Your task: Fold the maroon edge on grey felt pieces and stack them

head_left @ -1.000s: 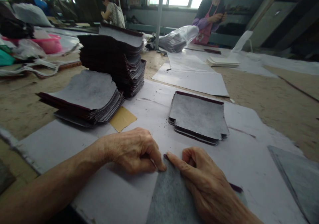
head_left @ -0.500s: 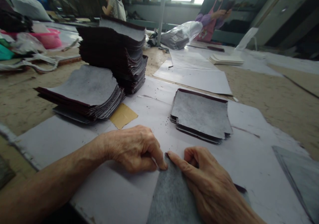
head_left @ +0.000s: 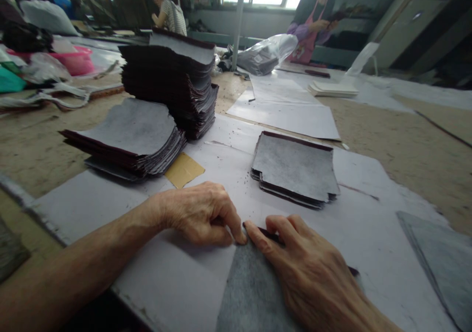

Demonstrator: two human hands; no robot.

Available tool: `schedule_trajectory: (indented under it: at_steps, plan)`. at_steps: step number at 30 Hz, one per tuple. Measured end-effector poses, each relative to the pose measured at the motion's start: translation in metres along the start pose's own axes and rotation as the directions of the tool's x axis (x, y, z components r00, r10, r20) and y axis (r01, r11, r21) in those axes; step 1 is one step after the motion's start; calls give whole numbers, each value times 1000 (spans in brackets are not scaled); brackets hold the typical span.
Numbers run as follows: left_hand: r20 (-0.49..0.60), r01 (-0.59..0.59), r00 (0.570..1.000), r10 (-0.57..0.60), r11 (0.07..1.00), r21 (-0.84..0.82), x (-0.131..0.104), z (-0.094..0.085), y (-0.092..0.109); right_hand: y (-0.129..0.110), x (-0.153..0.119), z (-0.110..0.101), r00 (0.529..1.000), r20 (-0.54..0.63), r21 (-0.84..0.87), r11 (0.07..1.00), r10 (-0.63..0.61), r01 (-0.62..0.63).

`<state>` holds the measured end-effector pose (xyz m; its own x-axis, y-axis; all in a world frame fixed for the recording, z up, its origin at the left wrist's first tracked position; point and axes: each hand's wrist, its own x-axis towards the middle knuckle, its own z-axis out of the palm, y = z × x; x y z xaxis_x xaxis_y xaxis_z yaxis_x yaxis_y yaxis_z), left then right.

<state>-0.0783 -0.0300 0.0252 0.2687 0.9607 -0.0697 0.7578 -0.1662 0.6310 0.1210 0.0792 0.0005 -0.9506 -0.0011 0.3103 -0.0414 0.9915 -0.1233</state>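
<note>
A grey sheet [head_left: 247,287] with a dark red folded edge lies on white paper [head_left: 177,283] at the bottom centre. My left hand [head_left: 206,214] has its fingers curled, the index fingertip pressing the sheet's upper corner. My right hand [head_left: 309,263] rests over the sheet, its index finger stretched to the same corner and its other fingers bent beside the dark folded edge. Neither hand grips the sheet. Just beyond my hands is a small stack of similar notched grey pieces [head_left: 295,167].
A tall dark stack [head_left: 162,76] and a lower curved stack [head_left: 129,125] stand at left, near a yellow card [head_left: 185,169]. More grey sheets [head_left: 438,263] lie at right. Two people are across the room, beyond a pole [head_left: 239,27] and a plastic bag [head_left: 267,54].
My right hand's bent fingers have shifted slightly left and flattened, and more of the dark folded edge shows beneath them. The view has shifted slightly.
</note>
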Motion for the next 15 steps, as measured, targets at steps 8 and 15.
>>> schedule_trajectory:
  at_steps: [8, 15]
  plan:
    - [5, -50, 999, 51, 984, -170, -1, -2, -3, 5, -2, -4, 965, -144, 99, 974, 217, -204]
    - [-367, -84, 930, 9, 978, -190, 13, 10, 5, 2, -5, -1, 939, -127, 254, 926, 319, -281]
